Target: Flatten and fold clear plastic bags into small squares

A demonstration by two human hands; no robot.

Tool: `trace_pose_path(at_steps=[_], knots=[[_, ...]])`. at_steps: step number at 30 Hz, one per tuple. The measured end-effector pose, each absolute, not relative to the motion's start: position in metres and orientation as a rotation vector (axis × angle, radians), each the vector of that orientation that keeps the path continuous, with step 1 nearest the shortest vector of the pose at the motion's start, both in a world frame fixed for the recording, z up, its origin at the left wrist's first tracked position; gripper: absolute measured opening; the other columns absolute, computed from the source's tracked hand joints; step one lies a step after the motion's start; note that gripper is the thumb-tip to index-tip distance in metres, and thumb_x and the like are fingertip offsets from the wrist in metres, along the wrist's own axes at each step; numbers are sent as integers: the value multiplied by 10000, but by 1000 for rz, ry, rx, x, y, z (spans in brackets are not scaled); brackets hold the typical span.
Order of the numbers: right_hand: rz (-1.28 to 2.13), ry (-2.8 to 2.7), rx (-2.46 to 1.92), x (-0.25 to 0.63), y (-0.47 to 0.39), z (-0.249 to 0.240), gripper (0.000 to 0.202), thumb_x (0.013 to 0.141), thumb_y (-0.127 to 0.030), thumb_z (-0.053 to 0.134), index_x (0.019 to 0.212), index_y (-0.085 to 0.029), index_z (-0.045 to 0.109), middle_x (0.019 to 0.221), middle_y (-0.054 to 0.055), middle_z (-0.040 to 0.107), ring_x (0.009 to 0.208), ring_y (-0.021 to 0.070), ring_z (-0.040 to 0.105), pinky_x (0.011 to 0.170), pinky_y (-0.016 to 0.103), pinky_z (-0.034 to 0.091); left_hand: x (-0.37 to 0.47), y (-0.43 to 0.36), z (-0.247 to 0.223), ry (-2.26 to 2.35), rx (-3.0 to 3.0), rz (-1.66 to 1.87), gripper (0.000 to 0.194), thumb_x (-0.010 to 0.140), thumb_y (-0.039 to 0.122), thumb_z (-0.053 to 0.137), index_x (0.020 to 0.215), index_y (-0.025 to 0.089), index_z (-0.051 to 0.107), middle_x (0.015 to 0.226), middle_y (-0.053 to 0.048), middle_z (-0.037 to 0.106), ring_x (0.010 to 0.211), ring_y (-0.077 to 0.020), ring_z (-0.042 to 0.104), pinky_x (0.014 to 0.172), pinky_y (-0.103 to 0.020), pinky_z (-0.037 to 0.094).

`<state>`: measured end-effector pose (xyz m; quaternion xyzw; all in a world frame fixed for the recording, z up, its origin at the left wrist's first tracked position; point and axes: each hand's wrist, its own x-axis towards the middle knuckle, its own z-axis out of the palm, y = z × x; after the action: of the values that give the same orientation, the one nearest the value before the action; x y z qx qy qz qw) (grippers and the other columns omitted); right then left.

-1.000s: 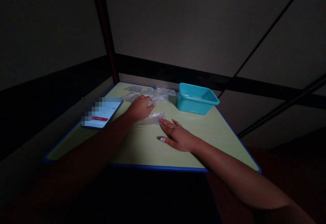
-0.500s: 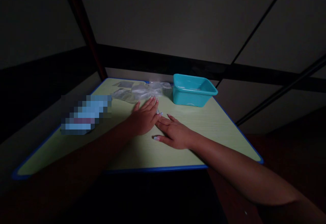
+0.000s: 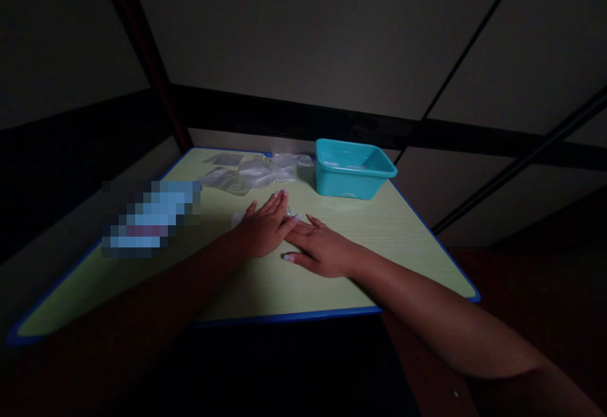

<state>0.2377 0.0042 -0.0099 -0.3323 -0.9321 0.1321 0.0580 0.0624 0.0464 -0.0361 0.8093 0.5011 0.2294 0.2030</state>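
Note:
My left hand (image 3: 265,228) lies palm down near the middle of the table with its fingers stretched out. My right hand (image 3: 327,247) is flat beside it, thumb spread, its fingertips reaching under the left hand's edge. Beneath the left hand lies a thin clear plastic piece (image 3: 236,219), showing only at the palm's left side and between the hands; most of it is covered. Beyond the fingers, several crumpled clear plastic bags (image 3: 256,172) are spread out.
A turquoise plastic bin (image 3: 348,181) stands at the table's back right. At the left lies a blurred-out blue item (image 3: 156,214). The pale green table (image 3: 379,246) has a blue edge, and a panelled wall (image 3: 308,43) rises behind it.
My left hand has drawn back slightly toward me, and clear plastic now shows at its left side. The right hand stays nearly in place. The whole view has shifted a little.

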Motion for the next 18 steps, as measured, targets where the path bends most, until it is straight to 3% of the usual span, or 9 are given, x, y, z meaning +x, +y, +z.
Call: trace_pose_path(at_steps=[4,9,14,18], knots=[[448,-2794,-982,246,4,-4,602,931,-370,458,1466,-213,231,1490,147,328,1373,246,299,1073,604,200,62,47,-32,1398,2274,557,621,916,481,273,1454,171,276,1513,-148,255,1405,-283,219,1109,-537,67],[436,-2815,-999,249,4,-2,574,924,-380,467,1437,-174,313,1470,162,352,1360,251,327,1077,582,225,59,48,-15,1452,2249,349,613,951,428,94,1484,133,162,1544,-118,159,1427,-228,133,1113,-517,131],[449,-2829,-1000,248,4,-2,565,919,-394,476,1420,-166,350,1472,150,348,1361,256,325,1069,577,255,55,47,-8,1453,2346,447,591,958,388,48,1466,155,239,1545,-87,185,1429,-195,134,1123,-514,104],[444,-2821,-993,248,3,-3,564,917,-421,481,1405,-158,375,1459,166,372,1345,273,352,1072,576,247,55,42,-11,1112,2552,400,564,965,407,90,1449,198,289,1532,-77,236,1414,-191,203,1124,-516,109]])
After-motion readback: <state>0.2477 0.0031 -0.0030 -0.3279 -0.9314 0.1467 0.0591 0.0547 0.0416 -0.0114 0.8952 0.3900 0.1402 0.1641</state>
